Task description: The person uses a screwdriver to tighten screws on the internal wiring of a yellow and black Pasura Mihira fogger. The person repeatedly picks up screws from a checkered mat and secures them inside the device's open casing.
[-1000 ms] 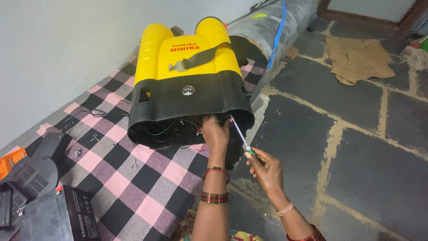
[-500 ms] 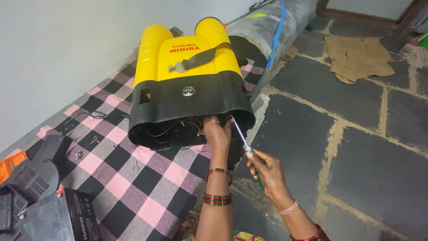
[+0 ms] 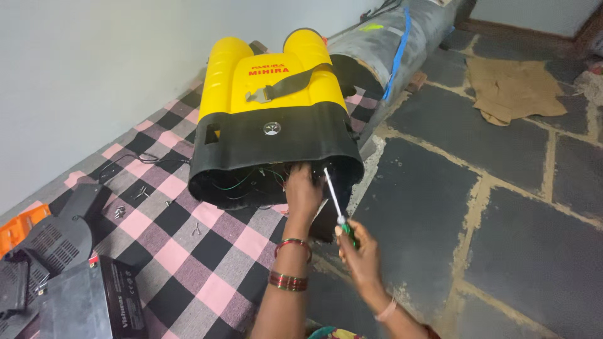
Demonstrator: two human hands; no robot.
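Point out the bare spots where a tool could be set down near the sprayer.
Free: dark stone floor right of the yellow sprayer; checked cloth between sprayer and black battery. Crowded: sprayer's open base, with left hand inside, and the screws alongside.

A makeshift home repair spot: stone-slab floor (image 3: 521,207), checked cloth (image 3: 188,251), scattered screws (image 3: 139,193) and parts.

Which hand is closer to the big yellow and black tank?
The left hand: it reaches into the open black base of the tank. The right hand stays back from it, holding a screwdriver pointed toward the base.
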